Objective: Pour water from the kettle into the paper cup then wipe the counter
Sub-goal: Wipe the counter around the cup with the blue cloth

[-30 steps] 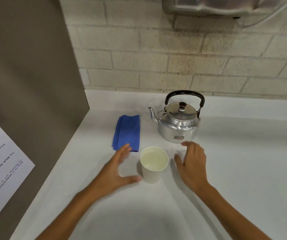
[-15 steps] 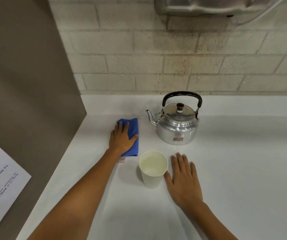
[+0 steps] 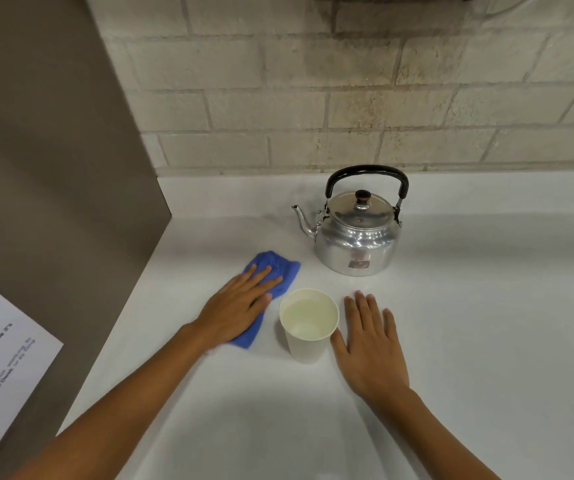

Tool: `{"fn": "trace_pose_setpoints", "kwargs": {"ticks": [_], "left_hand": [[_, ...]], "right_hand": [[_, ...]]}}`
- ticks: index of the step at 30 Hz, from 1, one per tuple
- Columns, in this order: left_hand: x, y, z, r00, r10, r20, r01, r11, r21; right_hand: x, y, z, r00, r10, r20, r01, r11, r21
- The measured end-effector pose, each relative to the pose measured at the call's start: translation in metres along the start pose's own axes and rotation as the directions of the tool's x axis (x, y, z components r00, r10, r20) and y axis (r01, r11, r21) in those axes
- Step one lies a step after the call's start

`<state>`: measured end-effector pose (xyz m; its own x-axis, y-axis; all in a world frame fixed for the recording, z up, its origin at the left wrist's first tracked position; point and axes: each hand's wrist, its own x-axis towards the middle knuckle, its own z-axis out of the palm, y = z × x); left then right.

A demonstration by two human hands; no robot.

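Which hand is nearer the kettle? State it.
Right. The right hand lies flat just in front of the kettle; the left hand presses the blue cloth farther to its left.

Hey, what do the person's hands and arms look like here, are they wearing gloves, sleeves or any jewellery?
Both arms are bare as far as the picture shows, with no sleeves in view. The left hand and right hand wear no gloves, and no rings, watch or bracelets show on the fingers or wrists. Fingernails look short and unpainted.
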<state>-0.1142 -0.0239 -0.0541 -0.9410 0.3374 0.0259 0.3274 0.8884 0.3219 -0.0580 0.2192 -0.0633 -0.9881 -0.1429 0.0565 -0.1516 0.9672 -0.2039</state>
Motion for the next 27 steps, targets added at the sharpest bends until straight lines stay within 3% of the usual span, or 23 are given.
{"fn": "trace_pose_setpoints", "kwargs": {"ticks": [3,8,10,15,21,27], "left_hand": [[0.027,0.017,0.012,0.997,-0.081,-0.012,0.082,0.981,0.174],[-0.033,0.04,0.015,0.995,-0.077,-0.066,0.078,0.997,0.024],[-0.066,0.029,0.015,0.983,-0.151,-0.101,0.149,0.988,-0.029],[-0.056,0.022,0.01,0.9,-0.417,-0.127,0.422,0.906,0.021],[-0.127,0.068,0.033,0.932,-0.332,-0.144,0.335,0.942,-0.001],[-0.147,0.055,0.023,0.836,-0.514,-0.191,0.525,0.851,0.013]], "right_hand": [[-0.001,0.001,0.001,1.0,-0.001,-0.011,0.001,1.0,-0.008],[0.0,0.001,0.0,1.0,-0.004,-0.016,0.003,1.0,-0.023],[-0.001,0.0,0.0,1.0,-0.009,-0.013,0.009,1.0,-0.021],[-0.002,0.001,0.001,1.0,-0.026,-0.015,0.026,0.999,-0.033],[-0.004,0.003,-0.002,0.999,-0.033,0.024,0.034,0.999,-0.037],[-0.004,0.003,0.001,0.999,-0.037,0.002,0.037,0.998,-0.053]]}}
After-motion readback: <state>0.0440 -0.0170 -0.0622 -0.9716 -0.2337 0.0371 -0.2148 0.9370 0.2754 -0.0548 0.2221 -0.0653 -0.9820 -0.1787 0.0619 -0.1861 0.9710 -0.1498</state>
